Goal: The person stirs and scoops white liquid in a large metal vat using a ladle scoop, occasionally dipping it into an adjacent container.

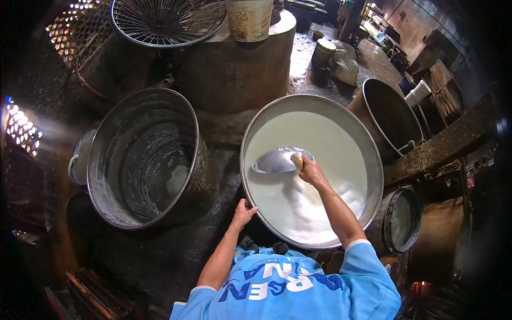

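A large round metal vat [250, 133] is filled with milky white liquid [314, 128], with white foam on the near side. My right hand [311, 172] is closed around the short yellowish handle of a wide metal ladle [274, 160]. The ladle's shallow bowl is tilted just at or above the liquid's surface; I cannot tell how far it dips in. At the vat's near left edge, my left hand [244, 214] grips the rim, its fingers partly hidden by the vat's wall.
To the left stands a big metal pot [144, 160] with whitish residue inside. Another deep metal pot [392, 114] is at the right, above a smaller container [402, 220]. A round wire rack [168, 21] and a stained bucket [249, 21] sit on the masonry stove [229, 74] ahead.
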The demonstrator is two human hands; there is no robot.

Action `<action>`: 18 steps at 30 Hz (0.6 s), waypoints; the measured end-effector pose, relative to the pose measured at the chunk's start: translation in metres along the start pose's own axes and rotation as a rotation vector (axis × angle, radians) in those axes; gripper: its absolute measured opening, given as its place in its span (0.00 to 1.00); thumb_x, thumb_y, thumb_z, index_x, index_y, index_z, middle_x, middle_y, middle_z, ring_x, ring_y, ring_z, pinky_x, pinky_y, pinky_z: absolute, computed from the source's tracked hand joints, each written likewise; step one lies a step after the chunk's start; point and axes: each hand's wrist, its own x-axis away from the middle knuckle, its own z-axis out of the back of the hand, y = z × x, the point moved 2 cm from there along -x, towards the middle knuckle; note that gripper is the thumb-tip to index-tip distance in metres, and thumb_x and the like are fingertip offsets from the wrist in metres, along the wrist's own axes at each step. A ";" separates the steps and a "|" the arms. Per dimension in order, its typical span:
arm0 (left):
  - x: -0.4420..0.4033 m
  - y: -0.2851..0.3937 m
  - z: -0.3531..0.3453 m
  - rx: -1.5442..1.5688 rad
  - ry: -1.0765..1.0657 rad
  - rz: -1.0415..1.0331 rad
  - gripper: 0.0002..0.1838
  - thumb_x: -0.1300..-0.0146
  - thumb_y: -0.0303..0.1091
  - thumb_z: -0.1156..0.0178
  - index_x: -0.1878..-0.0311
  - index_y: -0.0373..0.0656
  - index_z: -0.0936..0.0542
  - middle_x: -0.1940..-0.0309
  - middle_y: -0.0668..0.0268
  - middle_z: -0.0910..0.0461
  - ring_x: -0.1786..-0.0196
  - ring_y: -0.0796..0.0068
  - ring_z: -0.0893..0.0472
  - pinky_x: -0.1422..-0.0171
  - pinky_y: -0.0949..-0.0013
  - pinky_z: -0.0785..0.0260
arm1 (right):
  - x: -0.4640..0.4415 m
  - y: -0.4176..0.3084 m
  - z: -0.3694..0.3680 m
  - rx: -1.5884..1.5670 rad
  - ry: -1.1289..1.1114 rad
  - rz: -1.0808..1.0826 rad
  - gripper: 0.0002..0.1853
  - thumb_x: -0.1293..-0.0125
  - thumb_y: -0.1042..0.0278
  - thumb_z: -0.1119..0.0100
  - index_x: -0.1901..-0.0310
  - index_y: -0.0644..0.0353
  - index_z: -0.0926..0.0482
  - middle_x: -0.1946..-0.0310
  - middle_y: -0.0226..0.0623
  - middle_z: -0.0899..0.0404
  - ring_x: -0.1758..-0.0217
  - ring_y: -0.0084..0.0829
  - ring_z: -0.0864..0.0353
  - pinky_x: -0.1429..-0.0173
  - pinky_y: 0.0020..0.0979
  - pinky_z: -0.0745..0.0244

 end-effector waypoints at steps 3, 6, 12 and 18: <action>-0.004 -0.009 -0.002 0.032 0.009 -0.021 0.19 0.48 0.29 0.33 0.55 0.34 0.28 0.61 0.59 0.22 0.59 0.70 0.22 0.53 0.68 0.28 | -0.001 0.021 -0.029 0.074 -0.050 -0.003 0.21 0.49 0.70 0.40 0.51 0.63 0.27 0.61 0.52 0.19 0.54 0.50 0.19 0.54 0.47 0.23; 0.003 0.005 0.000 -0.013 0.021 -0.021 0.19 0.48 0.29 0.33 0.55 0.34 0.28 0.61 0.59 0.22 0.59 0.70 0.22 0.53 0.68 0.28 | 0.017 0.044 -0.042 0.119 -0.071 -0.059 0.19 0.48 0.69 0.39 0.53 0.64 0.25 0.59 0.52 0.19 0.53 0.50 0.20 0.53 0.46 0.23; 0.002 0.003 -0.002 -0.033 0.043 -0.024 0.19 0.48 0.28 0.33 0.55 0.34 0.27 0.61 0.59 0.22 0.58 0.70 0.22 0.52 0.67 0.28 | 0.065 0.111 -0.067 0.085 -0.140 -0.167 0.18 0.51 0.74 0.41 0.55 0.64 0.25 0.57 0.51 0.21 0.50 0.51 0.22 0.49 0.47 0.26; 0.004 0.002 -0.004 -0.064 0.080 -0.006 0.18 0.49 0.29 0.34 0.55 0.34 0.26 0.60 0.59 0.21 0.57 0.69 0.22 0.50 0.67 0.30 | 0.125 0.177 -0.067 0.114 -0.164 -0.246 0.18 0.50 0.72 0.41 0.55 0.62 0.27 0.58 0.51 0.21 0.51 0.52 0.22 0.49 0.48 0.26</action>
